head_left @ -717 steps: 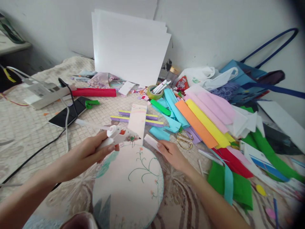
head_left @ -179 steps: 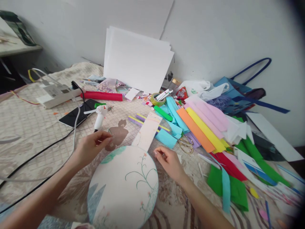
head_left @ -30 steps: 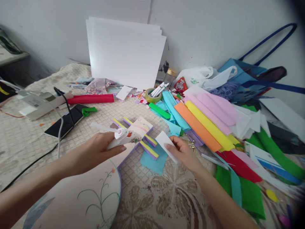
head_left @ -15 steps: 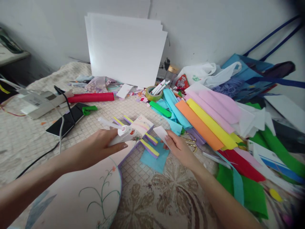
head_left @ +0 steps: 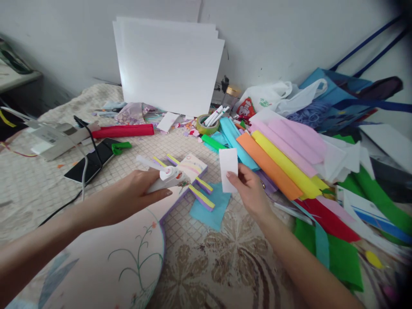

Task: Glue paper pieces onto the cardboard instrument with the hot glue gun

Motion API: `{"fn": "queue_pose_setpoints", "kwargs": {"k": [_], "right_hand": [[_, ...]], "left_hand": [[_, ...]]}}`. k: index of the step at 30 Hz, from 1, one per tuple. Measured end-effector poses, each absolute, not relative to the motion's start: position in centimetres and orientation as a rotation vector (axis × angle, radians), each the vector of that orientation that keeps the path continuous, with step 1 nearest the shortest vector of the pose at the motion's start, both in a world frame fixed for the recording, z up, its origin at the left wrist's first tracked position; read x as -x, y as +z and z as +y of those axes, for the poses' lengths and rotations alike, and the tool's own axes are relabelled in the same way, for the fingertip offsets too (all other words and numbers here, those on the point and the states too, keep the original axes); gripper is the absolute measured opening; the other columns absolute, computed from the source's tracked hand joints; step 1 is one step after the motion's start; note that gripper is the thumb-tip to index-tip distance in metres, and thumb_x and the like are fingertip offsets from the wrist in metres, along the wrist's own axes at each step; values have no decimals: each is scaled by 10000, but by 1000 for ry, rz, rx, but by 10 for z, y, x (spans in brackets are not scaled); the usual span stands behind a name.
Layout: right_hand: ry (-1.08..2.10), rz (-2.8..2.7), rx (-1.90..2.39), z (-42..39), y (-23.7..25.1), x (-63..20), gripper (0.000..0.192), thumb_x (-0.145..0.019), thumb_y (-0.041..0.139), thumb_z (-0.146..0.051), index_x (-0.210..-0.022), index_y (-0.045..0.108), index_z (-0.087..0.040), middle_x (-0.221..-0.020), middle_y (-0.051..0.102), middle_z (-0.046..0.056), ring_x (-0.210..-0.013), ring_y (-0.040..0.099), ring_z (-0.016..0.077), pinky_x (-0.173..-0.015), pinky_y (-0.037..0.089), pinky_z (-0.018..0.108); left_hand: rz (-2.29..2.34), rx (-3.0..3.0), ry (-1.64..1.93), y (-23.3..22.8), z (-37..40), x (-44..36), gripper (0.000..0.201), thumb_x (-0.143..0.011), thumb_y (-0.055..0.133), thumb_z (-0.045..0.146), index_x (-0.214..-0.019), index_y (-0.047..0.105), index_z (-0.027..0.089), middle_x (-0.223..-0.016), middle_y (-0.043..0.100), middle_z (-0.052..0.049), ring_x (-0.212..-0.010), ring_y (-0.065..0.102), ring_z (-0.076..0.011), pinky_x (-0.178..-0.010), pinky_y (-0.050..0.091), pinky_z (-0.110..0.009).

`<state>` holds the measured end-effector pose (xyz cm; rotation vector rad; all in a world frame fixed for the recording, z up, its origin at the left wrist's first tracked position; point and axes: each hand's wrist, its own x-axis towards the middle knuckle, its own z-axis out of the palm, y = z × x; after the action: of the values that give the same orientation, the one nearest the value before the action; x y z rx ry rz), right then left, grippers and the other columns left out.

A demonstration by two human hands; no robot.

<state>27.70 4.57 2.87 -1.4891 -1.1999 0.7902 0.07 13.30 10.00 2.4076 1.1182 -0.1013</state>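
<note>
The left hand (head_left: 135, 195) is clenching a small white glue gun (head_left: 169, 179), its nozzle pointing right over a pink card strip (head_left: 189, 165) that is lying across 2 purple-and-yellow foam bars (head_left: 201, 196). The right hand (head_left: 249, 189) is pinching a small white paper rectangle (head_left: 228, 169) between thumb and fingers, holding it upright just right of the glue gun and above a light blue paper square (head_left: 210, 210) lying on the patterned cloth (head_left: 225, 266). A round painted fan face (head_left: 106, 266) is lying near the left arm, at the near left. Further right, orange, yellow and pink folded sheets (head_left: 283, 159) are lying fanned out. A stack of white boards (head_left: 167, 64) is leaning against the far wall, with a roll of tape (head_left: 206, 124) holding pens below it. A black phone (head_left: 90, 159) and a red strip (head_left: 124, 131) are lying at the far left.
</note>
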Motion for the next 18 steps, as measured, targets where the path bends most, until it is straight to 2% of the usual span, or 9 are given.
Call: {"fn": "queue_pose_setpoints", "kwargs": {"k": [4, 10, 14, 18], "right_hand": [[796, -1103, 1365, 57, 22, -268, 231, -814, 625, -406, -950, 587, -223, -878, 640, 15, -754, 568, 164, -651, 467, 280], [826, -1045, 1300, 66, 21, -254, 247, -796, 646, -387, -958, 560, -223, -891, 635, 15, -706, 571, 142, -573, 458, 255], [884, -1006, 1321, 66, 20, -250, 292, -767, 660, -406, -942, 528, -214, -755, 616, -18, -526, 528, 101, -457, 431, 231], [900, -1020, 1331, 65, 16, -249, 260, -776, 644, -414, -874, 526, -203, -681, 599, -31, -514, 562, 110, -488, 477, 250]], "left_hand": [[1093, -2435, -106, 101, 134, -4, 431, -873, 429, 583, -710, 521, 195, -659, 564, -17, -594, 488, -161, -550, 279, -289], [1070, -2450, -24, 97, 135, -7, 372, -845, 486, 569, -716, 541, 224, -629, 552, -11, -582, 489, -168, -534, 274, -296], [1059, -2433, 6, 93, 137, -6, 339, -826, 523, 557, -714, 547, 239, -623, 555, -16, -577, 496, -172, -523, 279, -301], [1069, -2460, -9, 91, 138, -5, 340, -827, 517, 568, -731, 546, 244, -638, 555, -22, -585, 499, -176, -522, 277, -304]]}}
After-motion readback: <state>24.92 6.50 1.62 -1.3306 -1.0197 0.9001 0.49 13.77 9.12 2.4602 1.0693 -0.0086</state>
